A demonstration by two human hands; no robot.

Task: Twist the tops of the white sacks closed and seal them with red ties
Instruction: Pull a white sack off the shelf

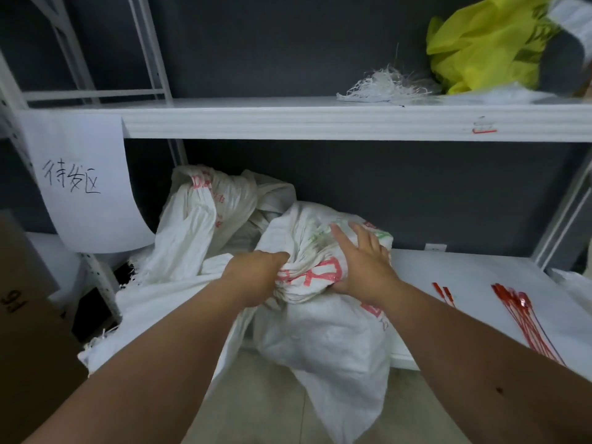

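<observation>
Head view. A white sack (323,322) is lying in the centre of the frame, draped over the front edge of the lower shelf (480,283) and hanging toward the floor. Its top is being gathered into a bunched neck at mid-frame. The left hand (256,274) is gripping that neck, fingers curled tight around the fabric. The right hand (362,264) is resting on the gathered cloth just beside it, fingers straight and slightly apart, thumb tucked under the bunch (red printing is showing between the two hands). A second white sack (205,216) is slumping behind, at centre left, touching the first. Red ties (525,318) are lying loose on the lower shelf at right, well apart from the hands. A paper sign (80,184) is hanging from the upper shelf (288,118) at upper left. A yellow bag (487,43) is sitting at upper right.
</observation>
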